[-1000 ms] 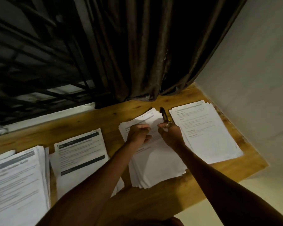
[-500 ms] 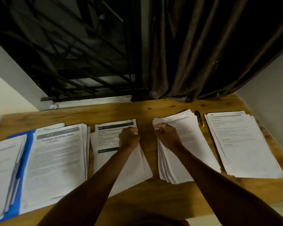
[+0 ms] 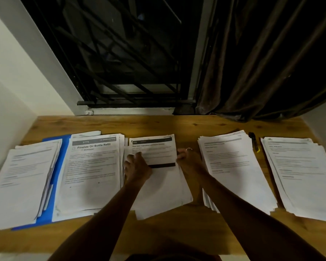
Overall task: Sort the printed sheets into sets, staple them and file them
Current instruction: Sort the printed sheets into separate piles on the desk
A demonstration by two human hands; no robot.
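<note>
Five stacks of printed sheets lie in a row on the wooden desk [image 3: 177,125]. The middle stack [image 3: 158,189] has a dark header bar on top. My left hand [image 3: 137,166] rests on that stack's left edge with its fingers spread. Wearing a ring, my right hand [image 3: 188,160] has its fingers curled at the stack's right edge and pinches the top sheets. A black and yellow stapler [image 3: 253,141] lies between the two right-hand stacks [image 3: 233,166] [image 3: 301,174]. A blue folder [image 3: 61,159] lies under the two left-hand stacks [image 3: 21,178] [image 3: 90,166].
A barred window [image 3: 120,63] and a dark curtain [image 3: 262,63] rise behind the desk. White walls close in on the left and right. Bare wood shows along the desk's back and front edges.
The view swung left, bringing the left stacks and blue folder into sight. Both hands moved from the stack beside the stapler to the middle stack, and the left fingers spread.
</note>
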